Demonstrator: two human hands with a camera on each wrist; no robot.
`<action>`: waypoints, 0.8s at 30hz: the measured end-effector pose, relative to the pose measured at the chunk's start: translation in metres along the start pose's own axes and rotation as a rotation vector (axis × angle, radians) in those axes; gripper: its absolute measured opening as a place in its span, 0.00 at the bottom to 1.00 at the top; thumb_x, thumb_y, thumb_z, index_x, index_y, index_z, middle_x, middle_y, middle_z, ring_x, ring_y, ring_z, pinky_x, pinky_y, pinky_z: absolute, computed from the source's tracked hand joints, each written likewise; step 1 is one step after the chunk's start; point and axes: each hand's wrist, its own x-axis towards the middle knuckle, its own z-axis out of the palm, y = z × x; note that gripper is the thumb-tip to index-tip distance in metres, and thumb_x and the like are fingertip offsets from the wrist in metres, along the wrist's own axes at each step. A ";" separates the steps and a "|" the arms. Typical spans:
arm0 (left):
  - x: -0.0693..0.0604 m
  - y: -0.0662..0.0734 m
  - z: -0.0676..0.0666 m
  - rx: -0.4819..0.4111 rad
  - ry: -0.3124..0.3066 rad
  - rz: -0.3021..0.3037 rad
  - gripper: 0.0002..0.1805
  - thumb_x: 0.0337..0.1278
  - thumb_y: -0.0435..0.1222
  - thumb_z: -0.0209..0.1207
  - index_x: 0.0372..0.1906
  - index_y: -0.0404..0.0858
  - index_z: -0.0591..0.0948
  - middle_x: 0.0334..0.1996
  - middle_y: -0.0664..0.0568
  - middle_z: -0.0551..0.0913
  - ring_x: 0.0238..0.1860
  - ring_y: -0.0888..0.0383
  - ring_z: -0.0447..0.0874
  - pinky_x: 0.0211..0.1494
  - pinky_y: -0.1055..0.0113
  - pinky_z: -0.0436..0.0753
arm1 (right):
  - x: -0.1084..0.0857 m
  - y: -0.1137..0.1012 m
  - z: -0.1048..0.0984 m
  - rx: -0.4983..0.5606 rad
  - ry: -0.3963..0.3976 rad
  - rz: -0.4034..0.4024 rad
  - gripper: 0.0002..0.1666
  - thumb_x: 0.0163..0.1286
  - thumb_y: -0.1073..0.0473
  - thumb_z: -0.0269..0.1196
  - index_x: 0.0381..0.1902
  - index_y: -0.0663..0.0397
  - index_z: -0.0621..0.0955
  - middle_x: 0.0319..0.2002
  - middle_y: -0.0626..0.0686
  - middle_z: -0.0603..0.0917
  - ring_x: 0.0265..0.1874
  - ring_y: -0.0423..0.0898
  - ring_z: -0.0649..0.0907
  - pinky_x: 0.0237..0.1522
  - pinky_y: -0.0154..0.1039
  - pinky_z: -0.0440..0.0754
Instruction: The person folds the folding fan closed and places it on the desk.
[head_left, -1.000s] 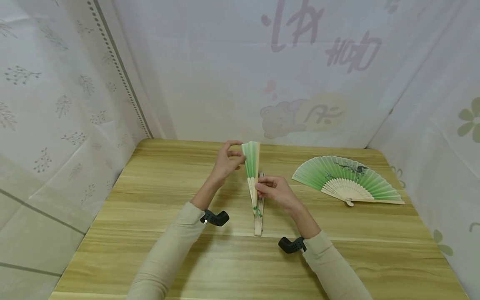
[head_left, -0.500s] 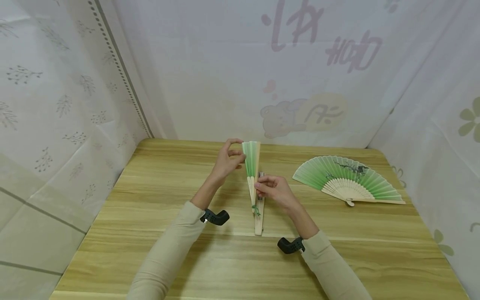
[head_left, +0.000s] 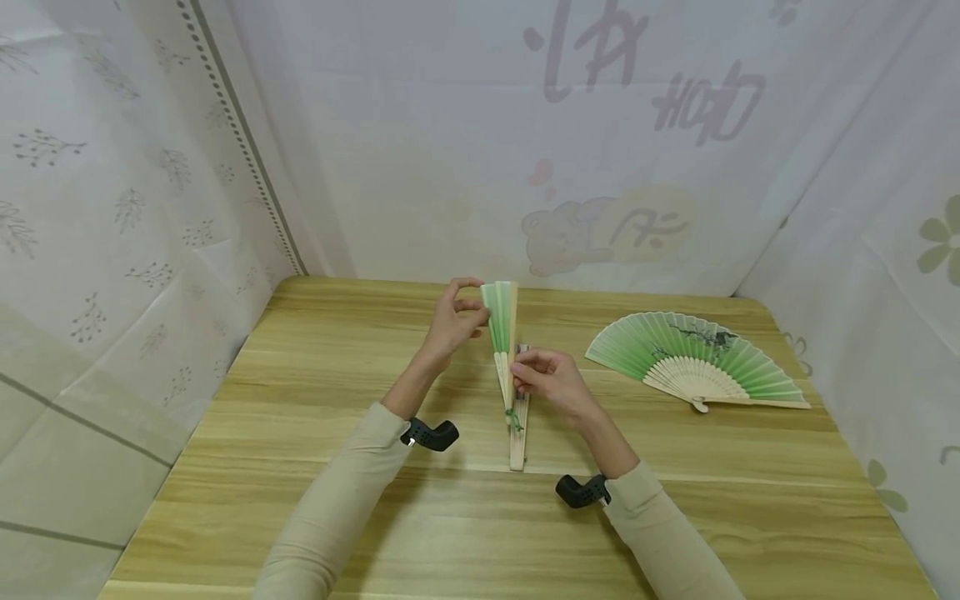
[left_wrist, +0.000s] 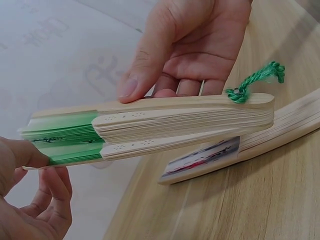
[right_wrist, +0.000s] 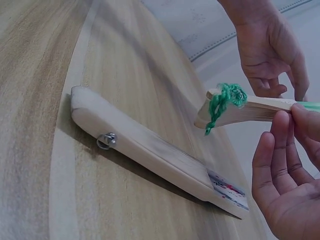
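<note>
Between both hands a green folding fan (head_left: 502, 321) with pale wooden ribs is held above the table, mostly folded, with a green cord (right_wrist: 225, 102) tied at its pivot end. My left hand (head_left: 453, 327) pinches the green leaf near its far end between thumb and fingers. Lower down, my right hand (head_left: 553, 383) pinches the wooden outer rib; the left wrist view shows its thumb (left_wrist: 131, 87) along that rib. Beneath the held fan lies a second folding fan (right_wrist: 140, 145), closed, with a small metal ring (right_wrist: 106, 140) at its pivot and a patterned leaf partly showing.
A third fan (head_left: 693, 358), green with a dark branch print, lies spread out on the right of the wooden table (head_left: 450, 533). Patterned white curtains (head_left: 420, 150) hang behind the table and at both sides.
The held green fan's top has shifted very slightly to the left. Both hands keep their pinch almost in place, and the other two fans have not moved.
</note>
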 end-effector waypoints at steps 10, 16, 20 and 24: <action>0.002 -0.003 0.002 -0.008 0.005 -0.007 0.26 0.66 0.24 0.60 0.67 0.38 0.71 0.40 0.40 0.81 0.39 0.40 0.87 0.43 0.46 0.85 | 0.002 0.000 0.000 -0.025 0.026 0.012 0.06 0.72 0.68 0.66 0.43 0.67 0.84 0.34 0.58 0.85 0.33 0.49 0.83 0.42 0.44 0.86; 0.002 -0.003 0.004 -0.014 0.013 -0.014 0.25 0.66 0.24 0.60 0.65 0.40 0.73 0.40 0.39 0.81 0.34 0.51 0.87 0.36 0.60 0.85 | 0.003 -0.001 0.001 -0.041 0.011 0.009 0.08 0.72 0.66 0.66 0.44 0.69 0.83 0.35 0.57 0.85 0.34 0.48 0.83 0.42 0.46 0.85; 0.003 -0.004 0.005 -0.012 0.018 -0.009 0.25 0.66 0.24 0.60 0.65 0.40 0.73 0.39 0.39 0.81 0.33 0.50 0.87 0.38 0.55 0.86 | 0.003 -0.001 0.002 -0.054 0.006 0.008 0.10 0.72 0.66 0.66 0.45 0.71 0.82 0.34 0.57 0.84 0.33 0.47 0.83 0.43 0.46 0.85; 0.002 -0.004 0.004 -0.008 0.012 -0.010 0.25 0.66 0.24 0.61 0.66 0.40 0.72 0.40 0.40 0.81 0.35 0.50 0.88 0.42 0.49 0.85 | 0.002 -0.002 0.002 -0.053 0.008 -0.001 0.10 0.72 0.67 0.66 0.45 0.72 0.82 0.34 0.57 0.84 0.33 0.46 0.83 0.42 0.44 0.85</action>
